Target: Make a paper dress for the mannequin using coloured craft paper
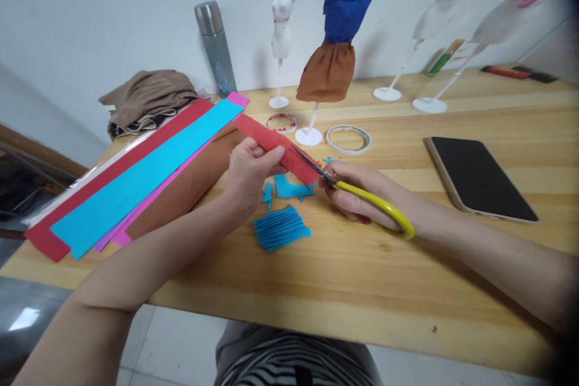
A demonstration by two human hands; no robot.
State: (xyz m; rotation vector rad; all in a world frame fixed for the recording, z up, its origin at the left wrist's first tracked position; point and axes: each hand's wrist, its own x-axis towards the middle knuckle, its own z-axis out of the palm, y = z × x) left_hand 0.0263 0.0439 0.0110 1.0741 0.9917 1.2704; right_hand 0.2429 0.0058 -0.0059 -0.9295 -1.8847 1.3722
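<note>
My left hand (253, 172) pinches a strip of red paper (262, 134) between thumb and fingers, above the table. My right hand (355, 190) grips a pair of scissors with yellow handles (380, 202). Their dark blades (310, 161) lie against the red strip near its right end. Below the hands, blue paper scraps (294, 188) and a pleated blue piece of paper (281, 229) lie on the wood. Left of my left hand, long blue (149, 175), red, pink and brown sheets are stacked at a slant.
Behind stand a mini mannequin in a blue top and brown skirt (328, 69), a bare white mannequin (281, 24) and two more at right. A tape roll (348, 140), a tablet-like device (482, 178), a flask (216, 48) and brown cloth (151, 96) are on the table.
</note>
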